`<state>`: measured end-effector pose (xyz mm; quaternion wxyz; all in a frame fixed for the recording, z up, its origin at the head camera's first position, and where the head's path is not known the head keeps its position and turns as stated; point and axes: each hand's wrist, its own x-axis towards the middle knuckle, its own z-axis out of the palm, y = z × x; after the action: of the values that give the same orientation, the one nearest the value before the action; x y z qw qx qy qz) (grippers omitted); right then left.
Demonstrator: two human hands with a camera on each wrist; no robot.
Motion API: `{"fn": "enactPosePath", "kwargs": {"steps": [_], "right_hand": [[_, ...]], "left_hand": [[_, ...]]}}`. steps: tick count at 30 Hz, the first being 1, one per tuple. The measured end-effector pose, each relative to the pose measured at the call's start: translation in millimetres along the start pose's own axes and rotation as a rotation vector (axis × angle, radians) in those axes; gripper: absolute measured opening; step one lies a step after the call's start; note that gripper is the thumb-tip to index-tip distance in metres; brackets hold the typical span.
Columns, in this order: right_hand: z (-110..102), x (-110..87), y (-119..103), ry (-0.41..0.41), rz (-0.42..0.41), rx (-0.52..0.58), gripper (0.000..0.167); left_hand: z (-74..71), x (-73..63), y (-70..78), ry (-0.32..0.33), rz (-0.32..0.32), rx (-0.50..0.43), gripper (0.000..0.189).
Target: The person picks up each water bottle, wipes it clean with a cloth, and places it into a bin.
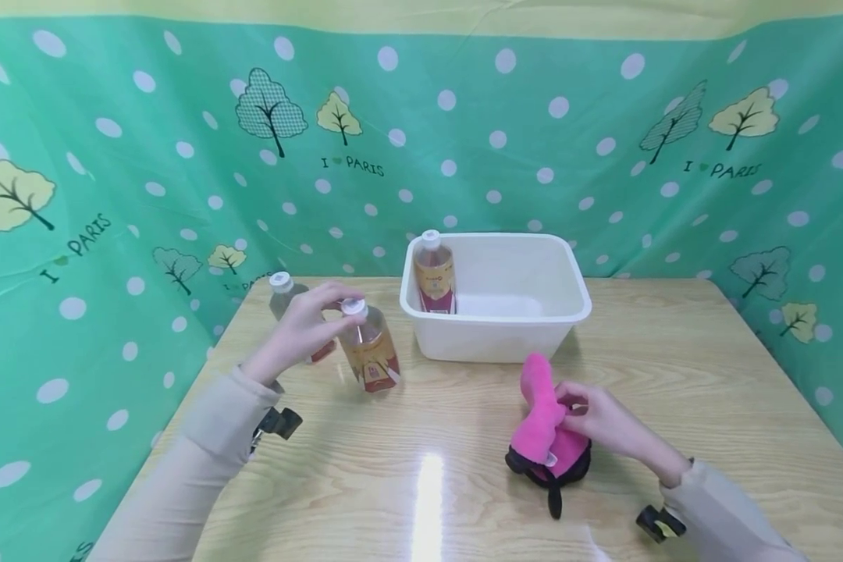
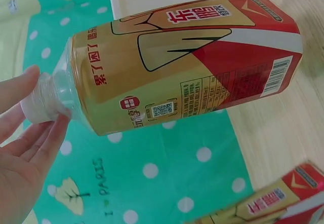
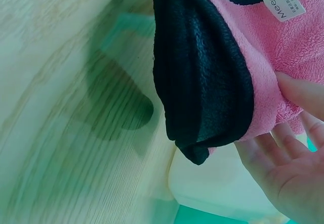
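My left hand (image 1: pixel 307 328) pinches the white cap of a drink bottle (image 1: pixel 372 355) with a yellow and red label. This bottle leans slightly; whether its base touches the table I cannot tell. In the left wrist view, thumb and fingers (image 2: pixel 48 150) are around the cap (image 2: pixel 40 102). A second bottle (image 1: pixel 284 297) stands behind that hand, partly hidden. On the right, my right hand (image 1: pixel 607 421) pinches the side of a soft pink fleece item (image 1: pixel 544 425) with black trim. A white tag (image 3: pixel 284 5) shows on it in the right wrist view; its exact kind is unclear.
A white plastic bin (image 1: pixel 495 339) stands at the back of the wooden table (image 1: pixel 365 484). Inside, at its left end, is a similar bottle (image 1: pixel 435 277). A green dotted curtain (image 1: pixel 492 164) hangs behind the table and along its sides.
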<state>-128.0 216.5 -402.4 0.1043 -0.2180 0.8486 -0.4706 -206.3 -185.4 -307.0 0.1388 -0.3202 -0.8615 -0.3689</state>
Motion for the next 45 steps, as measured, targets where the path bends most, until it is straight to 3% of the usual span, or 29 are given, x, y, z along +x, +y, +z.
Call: {"fn": "enactPosePath", "kwargs": {"steps": [10,18,31,38,45], "right_hand": [[0,-0.6,2,0.021,-0.021,-0.017,0.014],[0,1.4,-1,0.032,-0.005,-0.021,0.014],[3,9.9,-7,0.019,-0.028,0.012,0.015],[4,14.5,-11,0.019,-0.033,0.020,0.016],[7,22.4,-14,0.008,-0.040,0.037,0.014]], "left_hand": [[24.5,9.1,14.8,-0.088,0.015,-0.043,0.032],[43.5,16.4,24.0,-0.161,-0.015,-0.077,0.032],[70.7,23.0,33.2,-0.186,0.070,-0.087,0.030],[79.7,25.2,35.4,-0.203,0.100,-0.107,0.030],[78.4,24.5,37.8,-0.234,0.092,-0.103,0.028]]}}
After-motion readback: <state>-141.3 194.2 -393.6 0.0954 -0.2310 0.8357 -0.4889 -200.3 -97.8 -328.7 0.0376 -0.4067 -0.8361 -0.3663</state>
